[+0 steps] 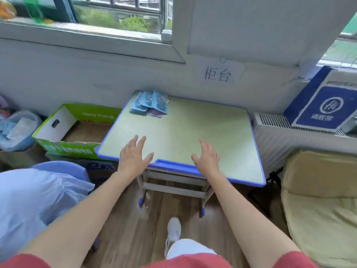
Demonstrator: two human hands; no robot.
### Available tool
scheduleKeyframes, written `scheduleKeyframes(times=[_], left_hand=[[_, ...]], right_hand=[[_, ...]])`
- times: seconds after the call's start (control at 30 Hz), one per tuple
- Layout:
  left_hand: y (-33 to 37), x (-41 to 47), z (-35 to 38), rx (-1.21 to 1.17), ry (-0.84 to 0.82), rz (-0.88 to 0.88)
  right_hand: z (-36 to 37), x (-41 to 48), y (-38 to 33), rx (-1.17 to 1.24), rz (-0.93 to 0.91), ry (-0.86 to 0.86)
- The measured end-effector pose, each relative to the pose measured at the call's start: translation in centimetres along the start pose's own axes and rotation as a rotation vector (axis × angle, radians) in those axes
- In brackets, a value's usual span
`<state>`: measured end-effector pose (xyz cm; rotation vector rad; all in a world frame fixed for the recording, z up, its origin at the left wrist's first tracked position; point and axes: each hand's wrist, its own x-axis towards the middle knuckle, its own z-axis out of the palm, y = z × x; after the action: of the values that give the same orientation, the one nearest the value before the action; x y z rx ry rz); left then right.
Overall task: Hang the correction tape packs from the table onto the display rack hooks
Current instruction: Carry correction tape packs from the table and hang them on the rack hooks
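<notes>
Beyond both hands, toward the far-left corner of the table (193, 130), the correction tape packs (149, 103) lie piled, none taken up. Left hand (133, 155) and right hand (207, 157) hover with fingers spread, holding nothing (no display rack in view). Hanging appears unstarted.

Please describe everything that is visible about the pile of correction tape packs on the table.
The correction tape packs are a small loose pile of flat blister cards, mostly light blue, with one darker purplish card lowest in front. Clear plastic bubbles show on the upper ones; the print is too blurred to read. They overlap, fanned out, lying on the far left corner of the table, close to the wall. Only the table touches them.
</notes>
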<state>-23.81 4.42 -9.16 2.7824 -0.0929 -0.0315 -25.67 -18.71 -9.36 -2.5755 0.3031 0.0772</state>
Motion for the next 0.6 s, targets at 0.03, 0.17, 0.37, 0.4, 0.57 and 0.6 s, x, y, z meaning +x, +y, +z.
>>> scheduleKeyframes(times=[0.03, 0.17, 0.37, 0.4, 0.57, 0.6], left_hand=[[-0.1, 2.0, -0.1, 0.004, 0.009, -0.013], [0.2, 9.1, -0.7, 0.017, 0.025, -0.058], [0.1, 15.7, -0.4, 0.034, -0.009, -0.115], [0.0, 16.8, -0.3, 0.033, -0.012, -0.120], [-1.1, 21.5, 0.3, -0.001, -0.034, -0.130], [-1.4, 22.4, 0.5, -0.010, -0.040, -0.128]], right_hand=[[0.1, 2.1, -0.6, -0.002, -0.015, -0.002], [0.1, 9.7, -2.6, -0.011, -0.054, -0.054], [0.6, 17.5, -4.5, -0.048, -0.100, -0.124], [0.8, 18.6, -4.9, -0.050, -0.104, -0.134], [2.2, 22.9, -6.7, -0.056, -0.127, -0.177], [2.6, 23.7, -7.1, -0.065, -0.131, -0.186]])
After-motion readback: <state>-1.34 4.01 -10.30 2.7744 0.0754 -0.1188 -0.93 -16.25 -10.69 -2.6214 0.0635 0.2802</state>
